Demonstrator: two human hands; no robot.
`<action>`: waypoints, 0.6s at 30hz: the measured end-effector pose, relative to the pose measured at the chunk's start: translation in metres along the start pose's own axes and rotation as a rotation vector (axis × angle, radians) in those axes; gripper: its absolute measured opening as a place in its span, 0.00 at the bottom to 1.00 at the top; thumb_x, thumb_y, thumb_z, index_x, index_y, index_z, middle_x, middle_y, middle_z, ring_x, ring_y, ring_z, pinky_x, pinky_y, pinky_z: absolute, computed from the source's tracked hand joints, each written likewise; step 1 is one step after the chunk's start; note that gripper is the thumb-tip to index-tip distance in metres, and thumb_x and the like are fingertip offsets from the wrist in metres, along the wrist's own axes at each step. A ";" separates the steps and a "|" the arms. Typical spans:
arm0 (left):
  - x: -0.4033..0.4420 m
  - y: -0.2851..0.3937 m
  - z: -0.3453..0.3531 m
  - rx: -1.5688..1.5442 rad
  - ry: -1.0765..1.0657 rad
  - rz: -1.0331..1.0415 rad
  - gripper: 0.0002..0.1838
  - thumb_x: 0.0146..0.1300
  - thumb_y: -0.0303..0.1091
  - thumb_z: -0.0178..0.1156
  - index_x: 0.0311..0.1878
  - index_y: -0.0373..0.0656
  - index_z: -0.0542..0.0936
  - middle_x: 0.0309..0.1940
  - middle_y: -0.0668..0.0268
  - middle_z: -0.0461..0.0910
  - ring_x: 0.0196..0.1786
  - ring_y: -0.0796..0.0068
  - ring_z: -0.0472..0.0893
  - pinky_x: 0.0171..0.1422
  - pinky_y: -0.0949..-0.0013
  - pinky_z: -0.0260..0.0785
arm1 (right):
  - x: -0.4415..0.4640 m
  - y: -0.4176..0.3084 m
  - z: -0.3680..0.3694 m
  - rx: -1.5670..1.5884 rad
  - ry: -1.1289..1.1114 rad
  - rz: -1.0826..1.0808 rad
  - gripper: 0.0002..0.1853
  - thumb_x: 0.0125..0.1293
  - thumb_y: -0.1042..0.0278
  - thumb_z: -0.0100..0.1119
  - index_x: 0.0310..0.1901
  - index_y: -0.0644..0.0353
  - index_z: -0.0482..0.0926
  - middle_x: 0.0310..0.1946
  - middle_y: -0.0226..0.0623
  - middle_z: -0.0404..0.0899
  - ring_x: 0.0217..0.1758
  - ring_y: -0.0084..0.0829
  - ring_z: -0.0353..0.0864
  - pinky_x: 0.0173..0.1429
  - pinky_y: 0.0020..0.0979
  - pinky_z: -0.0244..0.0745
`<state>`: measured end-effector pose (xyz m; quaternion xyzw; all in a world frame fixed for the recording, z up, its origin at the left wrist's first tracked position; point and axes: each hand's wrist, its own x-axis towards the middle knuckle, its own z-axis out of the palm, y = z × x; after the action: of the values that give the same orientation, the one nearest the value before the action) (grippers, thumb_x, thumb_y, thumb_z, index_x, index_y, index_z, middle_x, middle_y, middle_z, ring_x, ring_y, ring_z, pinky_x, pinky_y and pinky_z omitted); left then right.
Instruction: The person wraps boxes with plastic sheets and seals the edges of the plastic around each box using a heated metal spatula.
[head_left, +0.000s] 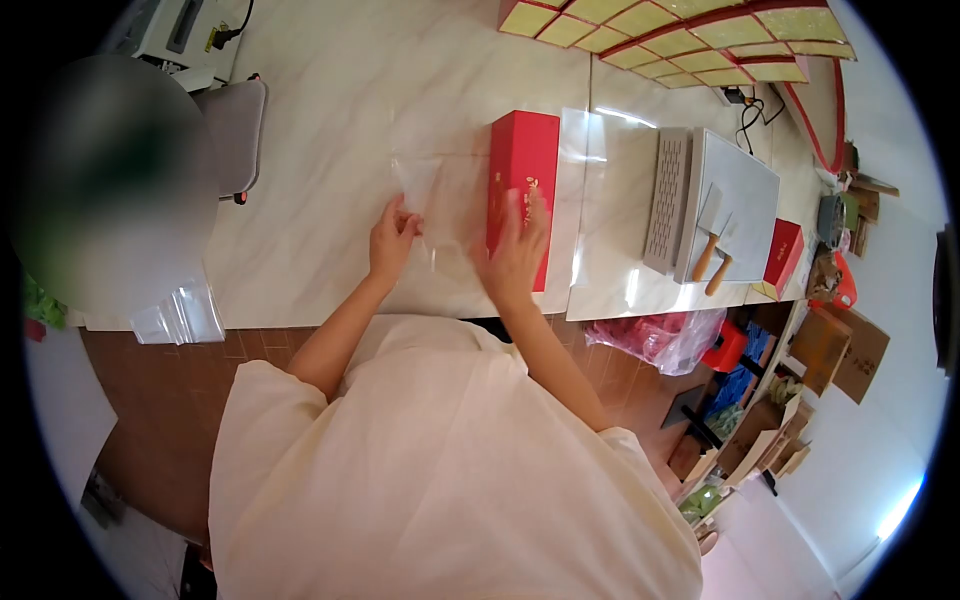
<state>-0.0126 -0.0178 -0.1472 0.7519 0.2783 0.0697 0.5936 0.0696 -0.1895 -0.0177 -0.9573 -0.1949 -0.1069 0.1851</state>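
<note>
A long red box [527,150] with gold lettering lies on the marble-patterned counter in front of me. A sheet or bag of clear plastic film [418,172] spreads to its left. My left hand [393,240] has its thumb and fingers closed at the film's edge and appears to pinch it. Over the lower part of the box is my right hand [513,250], with its fingers stretched out and slightly blurred. Whether its palm presses on the box or hovers just above, I cannot tell. More clear film [582,140] lies right of the box.
A white-and-grey machine [735,200] on the right carries two wooden-handled tools [708,255]. Stacked red-edged boxes [690,35] stand at the back. Another machine [185,40] is at far left; a pink plastic bag [665,340] hangs below the counter edge.
</note>
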 end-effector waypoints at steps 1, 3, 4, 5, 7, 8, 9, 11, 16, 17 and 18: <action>-0.001 0.020 -0.006 -0.052 -0.071 -0.145 0.31 0.68 0.26 0.60 0.72 0.39 0.62 0.38 0.63 0.84 0.29 0.75 0.83 0.35 0.71 0.76 | -0.012 -0.011 0.000 0.136 -0.084 -0.093 0.49 0.50 0.67 0.71 0.74 0.59 0.57 0.71 0.60 0.55 0.71 0.59 0.58 0.70 0.55 0.58; 0.002 0.050 -0.011 -0.094 -0.162 -0.281 0.26 0.69 0.28 0.60 0.69 0.38 0.68 0.32 0.65 0.85 0.25 0.77 0.82 0.30 0.73 0.75 | -0.037 -0.035 0.006 0.366 -0.186 -0.152 0.53 0.47 0.65 0.75 0.75 0.62 0.54 0.72 0.61 0.52 0.72 0.61 0.56 0.71 0.57 0.57; 0.004 0.060 -0.012 -0.068 -0.179 -0.267 0.24 0.69 0.29 0.60 0.67 0.38 0.70 0.31 0.64 0.85 0.24 0.78 0.81 0.28 0.73 0.74 | -0.046 -0.047 0.011 0.465 -0.205 -0.119 0.56 0.46 0.63 0.76 0.75 0.64 0.52 0.72 0.62 0.51 0.72 0.62 0.56 0.71 0.57 0.56; 0.007 0.070 -0.013 -0.040 -0.194 -0.253 0.22 0.70 0.30 0.59 0.65 0.38 0.73 0.30 0.64 0.84 0.23 0.80 0.81 0.26 0.74 0.73 | -0.054 -0.056 0.013 0.467 -0.190 -0.103 0.56 0.46 0.63 0.76 0.75 0.64 0.52 0.72 0.62 0.51 0.72 0.62 0.56 0.71 0.57 0.56; 0.011 0.093 -0.013 0.006 -0.230 -0.238 0.23 0.70 0.31 0.59 0.67 0.39 0.72 0.29 0.64 0.84 0.22 0.80 0.80 0.25 0.74 0.73 | -0.064 -0.070 0.015 0.394 -0.328 0.015 0.60 0.46 0.61 0.78 0.76 0.67 0.46 0.72 0.64 0.49 0.71 0.62 0.56 0.70 0.58 0.57; 0.012 0.103 -0.012 0.038 -0.255 -0.231 0.24 0.70 0.31 0.59 0.68 0.39 0.71 0.28 0.63 0.84 0.22 0.80 0.80 0.25 0.73 0.72 | -0.065 -0.071 0.017 0.306 -0.358 0.031 0.63 0.45 0.60 0.78 0.75 0.69 0.43 0.72 0.67 0.48 0.69 0.63 0.59 0.68 0.56 0.60; 0.012 0.114 -0.011 0.061 -0.277 -0.224 0.24 0.70 0.31 0.59 0.68 0.39 0.71 0.28 0.63 0.84 0.22 0.80 0.80 0.25 0.73 0.72 | -0.066 -0.071 0.020 0.315 -0.344 0.059 0.63 0.45 0.60 0.78 0.75 0.69 0.43 0.72 0.67 0.48 0.69 0.63 0.59 0.68 0.56 0.60; 0.011 0.132 -0.006 0.170 -0.308 -0.178 0.26 0.69 0.32 0.59 0.69 0.40 0.69 0.25 0.64 0.83 0.21 0.79 0.79 0.25 0.73 0.73 | -0.065 -0.067 0.024 0.220 -0.344 0.140 0.64 0.44 0.58 0.79 0.75 0.70 0.42 0.72 0.67 0.47 0.67 0.63 0.62 0.66 0.51 0.64; 0.012 0.153 0.003 0.311 -0.409 -0.010 0.30 0.69 0.32 0.58 0.73 0.39 0.64 0.20 0.64 0.79 0.19 0.75 0.77 0.25 0.69 0.70 | -0.065 -0.069 -0.004 0.321 -0.254 0.273 0.62 0.47 0.58 0.76 0.75 0.72 0.43 0.72 0.67 0.48 0.63 0.59 0.66 0.64 0.49 0.67; 0.012 0.158 0.006 0.381 -0.424 0.010 0.31 0.69 0.32 0.57 0.73 0.38 0.62 0.19 0.64 0.78 0.18 0.74 0.76 0.26 0.68 0.70 | -0.063 -0.070 -0.013 0.362 -0.217 0.273 0.60 0.49 0.58 0.75 0.74 0.74 0.44 0.72 0.65 0.49 0.63 0.57 0.66 0.65 0.50 0.67; 0.011 0.161 0.009 0.390 -0.444 0.017 0.31 0.69 0.32 0.57 0.73 0.38 0.62 0.19 0.64 0.78 0.18 0.74 0.76 0.26 0.68 0.70 | -0.060 -0.072 -0.016 0.362 -0.207 0.294 0.60 0.49 0.58 0.75 0.74 0.74 0.44 0.72 0.65 0.49 0.63 0.57 0.66 0.65 0.50 0.67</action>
<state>0.0550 -0.0428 -0.0022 0.8510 0.1434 -0.1463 0.4836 -0.0166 -0.1546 0.0026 -0.9324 -0.0875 0.0564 0.3461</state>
